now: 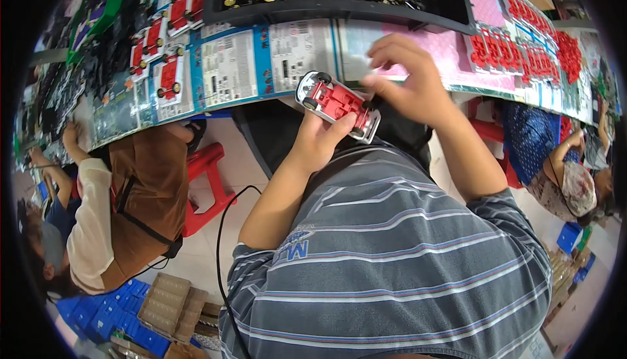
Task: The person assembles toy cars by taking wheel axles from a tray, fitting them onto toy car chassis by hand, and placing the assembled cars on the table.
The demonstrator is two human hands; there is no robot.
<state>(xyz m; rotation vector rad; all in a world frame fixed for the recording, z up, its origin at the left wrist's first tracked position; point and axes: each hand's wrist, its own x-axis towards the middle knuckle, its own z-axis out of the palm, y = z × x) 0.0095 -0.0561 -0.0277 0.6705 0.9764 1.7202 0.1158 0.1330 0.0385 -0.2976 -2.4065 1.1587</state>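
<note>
A white toy car (336, 103) with a red underside lies bottom-up in my left hand (318, 138), tilted above my lap at the table's near edge. My left hand is closed round its side, with the thumb on the red chassis. Two black wheels sit at its far-left end, and a dark wheel shows at the other end, near my right hand. My right hand (411, 78) hovers just beyond the car, its fingers bent and parted from the thumb. Nothing shows between them, though they are slightly blurred.
A black bin (339, 11) of wheel axles stands at the table's back. Red-and-white toy cars (171, 75) line the left. Red chassis parts (496, 48) lie in rows at right. Co-workers sit on both sides. A red stool (206, 186) and a black cable (222, 254) are on my left.
</note>
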